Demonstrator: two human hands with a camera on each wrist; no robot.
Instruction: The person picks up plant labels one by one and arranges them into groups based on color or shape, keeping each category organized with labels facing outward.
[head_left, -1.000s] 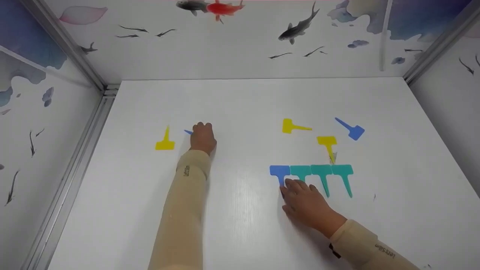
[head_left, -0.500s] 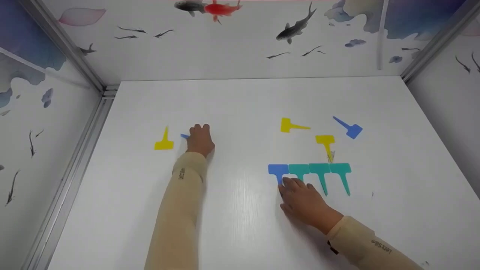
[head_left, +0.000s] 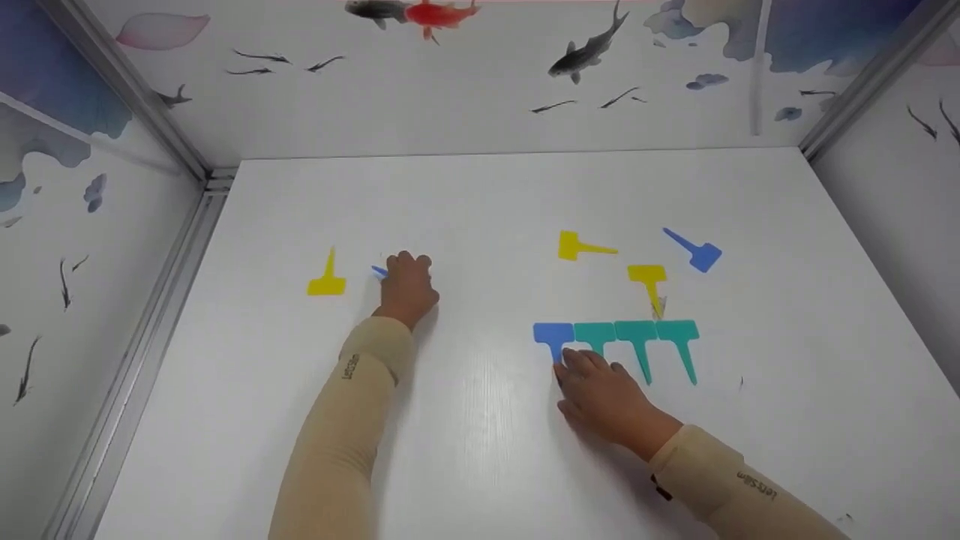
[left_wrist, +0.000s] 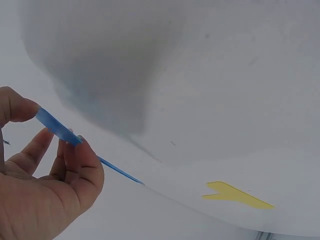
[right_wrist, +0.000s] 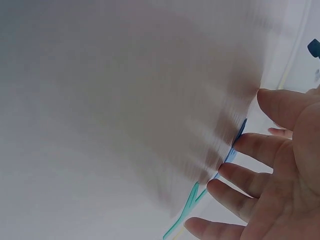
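My left hand [head_left: 409,289] pinches a blue T-shaped plant label [left_wrist: 57,126] between thumb and fingers. In the left wrist view its thin stem points away, tilted above the table; in the head view only the stem tip shows. My right hand [head_left: 611,397] rests with extended fingertips at the stem of another blue plant label [head_left: 553,332]. That label is the left end of a side-by-side row with three green plant labels [head_left: 635,331], stems toward me. The right fingers partly cover the nearest stems.
A yellow plant label [head_left: 327,286] lies left of my left hand. Behind the row lie two more yellow labels, one sideways [head_left: 570,246] and one upright [head_left: 646,274], plus a loose blue label [head_left: 703,256]. Printed panels wall the white table [head_left: 480,195].
My left hand has shifted slightly to the right and turned a little, with the blue label still in its grip. My right hand stays on the row.
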